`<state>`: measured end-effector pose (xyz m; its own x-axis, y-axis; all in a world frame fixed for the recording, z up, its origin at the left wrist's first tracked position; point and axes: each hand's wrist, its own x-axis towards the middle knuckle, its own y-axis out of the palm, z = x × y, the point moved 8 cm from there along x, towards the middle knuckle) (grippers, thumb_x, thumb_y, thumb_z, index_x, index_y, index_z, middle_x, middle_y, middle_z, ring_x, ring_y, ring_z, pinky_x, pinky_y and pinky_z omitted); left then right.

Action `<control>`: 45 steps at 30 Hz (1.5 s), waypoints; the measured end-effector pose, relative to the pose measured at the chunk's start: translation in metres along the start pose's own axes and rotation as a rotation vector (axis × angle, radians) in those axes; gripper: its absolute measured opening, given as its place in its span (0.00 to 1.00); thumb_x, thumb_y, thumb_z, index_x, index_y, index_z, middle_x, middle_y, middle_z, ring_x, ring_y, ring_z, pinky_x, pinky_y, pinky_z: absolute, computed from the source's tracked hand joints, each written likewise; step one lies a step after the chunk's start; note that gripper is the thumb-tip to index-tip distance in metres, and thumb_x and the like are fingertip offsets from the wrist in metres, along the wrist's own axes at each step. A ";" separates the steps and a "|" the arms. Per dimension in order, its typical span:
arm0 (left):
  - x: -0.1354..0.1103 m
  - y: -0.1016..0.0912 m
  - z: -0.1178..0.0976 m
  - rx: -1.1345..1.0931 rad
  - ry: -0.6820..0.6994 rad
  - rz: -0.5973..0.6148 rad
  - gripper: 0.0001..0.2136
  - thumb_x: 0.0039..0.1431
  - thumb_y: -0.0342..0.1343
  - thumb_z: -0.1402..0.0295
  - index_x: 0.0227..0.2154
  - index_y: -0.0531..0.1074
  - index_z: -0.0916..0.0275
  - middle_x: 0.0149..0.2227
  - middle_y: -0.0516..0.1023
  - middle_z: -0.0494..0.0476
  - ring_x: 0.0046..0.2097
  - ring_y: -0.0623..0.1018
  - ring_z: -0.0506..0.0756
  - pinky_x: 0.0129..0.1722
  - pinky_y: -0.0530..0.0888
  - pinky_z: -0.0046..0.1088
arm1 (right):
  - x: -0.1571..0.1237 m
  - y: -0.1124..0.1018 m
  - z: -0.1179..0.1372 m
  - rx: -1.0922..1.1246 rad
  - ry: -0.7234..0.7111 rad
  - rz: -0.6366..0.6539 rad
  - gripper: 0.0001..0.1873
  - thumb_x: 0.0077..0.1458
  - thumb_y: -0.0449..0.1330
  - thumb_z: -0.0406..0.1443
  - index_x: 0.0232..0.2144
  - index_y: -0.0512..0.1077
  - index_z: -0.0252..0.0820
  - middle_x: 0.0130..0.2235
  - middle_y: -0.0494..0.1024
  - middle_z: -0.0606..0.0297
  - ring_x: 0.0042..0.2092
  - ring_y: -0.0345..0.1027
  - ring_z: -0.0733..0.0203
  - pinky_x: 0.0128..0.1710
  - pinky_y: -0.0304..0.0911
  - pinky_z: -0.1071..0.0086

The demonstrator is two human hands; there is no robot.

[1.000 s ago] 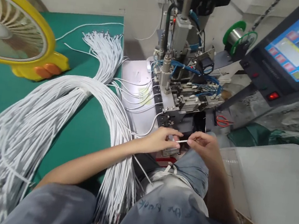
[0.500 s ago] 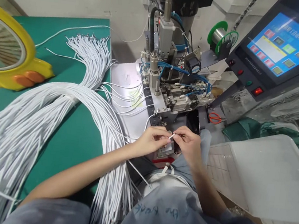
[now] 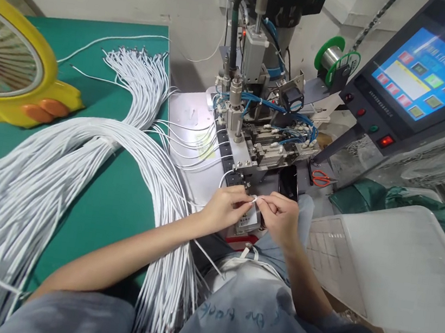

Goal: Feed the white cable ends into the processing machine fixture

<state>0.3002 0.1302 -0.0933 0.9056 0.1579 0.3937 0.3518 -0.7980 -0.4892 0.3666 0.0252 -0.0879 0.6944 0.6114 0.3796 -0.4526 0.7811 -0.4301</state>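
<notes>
Cable [image 3: 255,198] is lying between two hands, just before one machine [image 3: 267,153], its short visible stretch running roughly left to right; fingers are hiding its ends, so which way it is pointing cannot be told. Left hand [image 3: 223,208] and right hand [image 3: 281,216] are pinching it narrowly. One box [image 3: 249,220] is sitting below, one phone [image 3: 288,182] beyond. A bundle [image 3: 168,189], too dense to count, is passing under the left forearm [image 3: 125,249]; one fan [image 3: 5,56] is standing farther left.
</notes>
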 end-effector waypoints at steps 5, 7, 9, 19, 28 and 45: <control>0.002 0.003 -0.005 -0.133 0.024 0.060 0.08 0.59 0.52 0.71 0.34 0.76 0.67 0.24 0.70 0.53 0.27 0.69 0.45 0.26 0.64 0.18 | -0.004 -0.001 -0.004 0.103 0.028 -0.062 0.09 0.54 0.57 0.34 0.25 0.74 0.37 0.20 0.56 0.70 0.22 0.51 0.70 0.21 0.47 0.73; 0.001 0.001 -0.006 -0.101 0.034 0.033 0.08 0.59 0.52 0.72 0.34 0.76 0.67 0.24 0.70 0.53 0.27 0.68 0.45 0.26 0.64 0.19 | -0.003 -0.001 -0.002 0.055 0.019 -0.049 0.09 0.55 0.56 0.34 0.26 0.74 0.37 0.20 0.57 0.70 0.22 0.51 0.70 0.21 0.47 0.73; 0.000 -0.001 -0.007 0.001 0.056 -0.004 0.08 0.59 0.51 0.73 0.35 0.76 0.67 0.24 0.69 0.53 0.27 0.68 0.46 0.27 0.64 0.19 | -0.001 -0.001 0.003 -0.043 -0.011 -0.024 0.09 0.54 0.56 0.33 0.24 0.73 0.38 0.19 0.56 0.70 0.21 0.50 0.70 0.21 0.48 0.72; 0.003 0.002 0.000 -0.195 -0.056 0.043 0.06 0.56 0.54 0.74 0.31 0.76 0.67 0.25 0.74 0.53 0.27 0.71 0.45 0.26 0.66 0.17 | 0.001 0.001 -0.006 0.117 0.047 -0.029 0.10 0.54 0.57 0.36 0.24 0.75 0.37 0.19 0.57 0.69 0.22 0.51 0.69 0.21 0.47 0.72; 0.006 0.003 -0.021 0.448 0.257 0.327 0.14 0.57 0.41 0.79 0.36 0.73 0.69 0.29 0.70 0.56 0.29 0.67 0.50 0.27 0.61 0.24 | 0.018 0.009 -0.018 0.221 0.142 0.336 0.11 0.48 0.58 0.35 0.18 0.72 0.35 0.18 0.56 0.70 0.21 0.48 0.70 0.21 0.47 0.73; 0.008 0.008 0.038 0.524 -0.216 0.393 0.13 0.64 0.40 0.71 0.32 0.69 0.68 0.32 0.66 0.57 0.27 0.67 0.48 0.28 0.64 0.24 | 0.013 0.036 -0.092 0.366 0.392 0.085 0.13 0.49 0.58 0.41 0.29 0.76 0.37 0.32 0.76 0.59 0.35 0.68 0.60 0.34 0.63 0.68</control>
<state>0.3195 0.1471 -0.1237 0.9972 0.0702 -0.0274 0.0065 -0.4419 -0.8970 0.4108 0.0495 -0.1742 0.7719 0.6356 -0.0085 -0.6328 0.7671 -0.1058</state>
